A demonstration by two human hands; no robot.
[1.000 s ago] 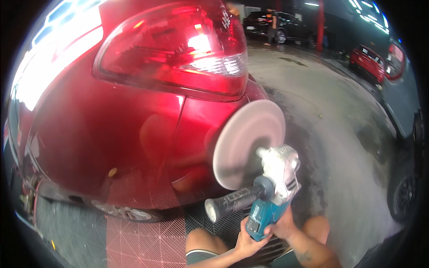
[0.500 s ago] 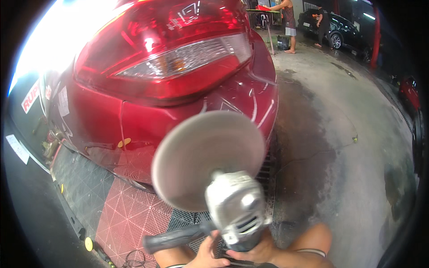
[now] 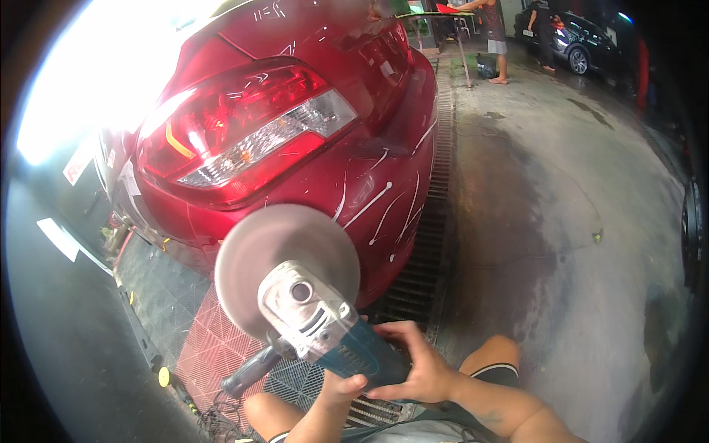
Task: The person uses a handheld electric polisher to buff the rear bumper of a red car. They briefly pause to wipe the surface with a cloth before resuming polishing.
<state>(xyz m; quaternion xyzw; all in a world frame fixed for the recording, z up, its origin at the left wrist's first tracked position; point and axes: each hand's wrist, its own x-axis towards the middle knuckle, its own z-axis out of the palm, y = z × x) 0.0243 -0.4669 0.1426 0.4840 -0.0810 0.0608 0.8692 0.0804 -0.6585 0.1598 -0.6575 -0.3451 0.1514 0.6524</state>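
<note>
An angle polisher (image 3: 306, 314) with a silver head and teal body is held in both my hands. My right hand (image 3: 422, 368) wraps the rear of the body from the right. From below, my left hand (image 3: 341, 385) is closed on the same body, its fingers mostly hidden behind it. No hand is on the black side handle (image 3: 255, 371), which juts out to the left. The round pale pad (image 3: 284, 229) looks smeared, as if spinning. It is in front of the red car's rear bumper (image 3: 380, 173), and contact cannot be made out. White streaks of a creamy liquid mark the bumper.
The tail light (image 3: 247, 133) is above the pad. Below lie red and grey floor tiles (image 3: 221, 321) and a drain grate (image 3: 421, 277). A cable (image 3: 221, 413) coils at lower left. Farther back, a person (image 3: 498, 40) stands by a table, another person (image 3: 543, 33) by a dark car.
The view has shifted and more of the car's rear and the streaked bumper shows. The polisher has moved left in the picture, its body now tilted toward the upper left. Both hands still hold it.
</note>
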